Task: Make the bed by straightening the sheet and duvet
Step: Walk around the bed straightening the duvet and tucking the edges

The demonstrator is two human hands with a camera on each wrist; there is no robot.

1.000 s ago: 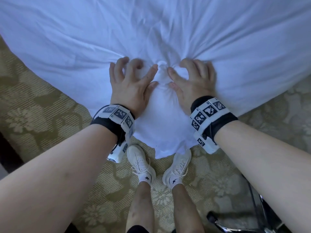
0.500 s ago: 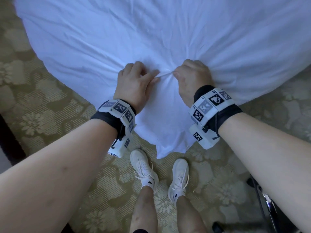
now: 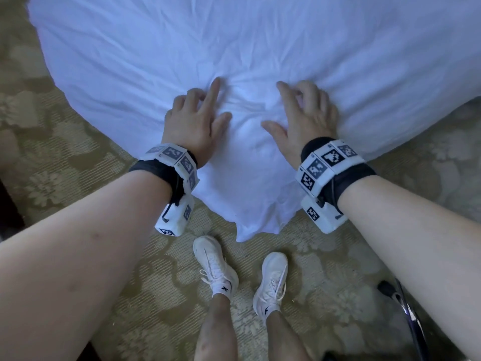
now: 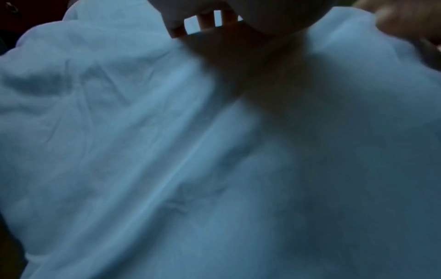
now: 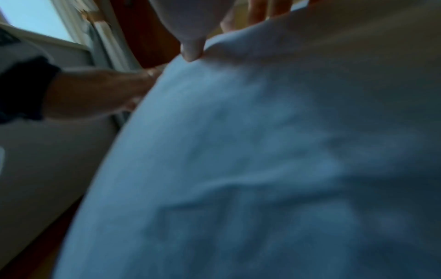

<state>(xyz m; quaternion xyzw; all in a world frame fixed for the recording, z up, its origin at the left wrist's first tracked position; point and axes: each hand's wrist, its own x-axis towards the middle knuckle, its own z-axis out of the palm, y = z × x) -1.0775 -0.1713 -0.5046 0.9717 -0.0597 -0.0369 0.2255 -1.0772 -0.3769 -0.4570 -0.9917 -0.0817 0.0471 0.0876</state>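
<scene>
Both hands, the left hand and right hand, are resting loose, gripping nothing, on the duvet corner at frame centre; it is probably liable to slide floorward.

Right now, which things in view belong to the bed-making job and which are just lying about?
Job:
- white duvet, its corner hanging toward the floor
- left hand, resting on the duvet
- right hand, resting on the duvet

Lying about:
- patterned carpet
- metal frame at lower right
</scene>
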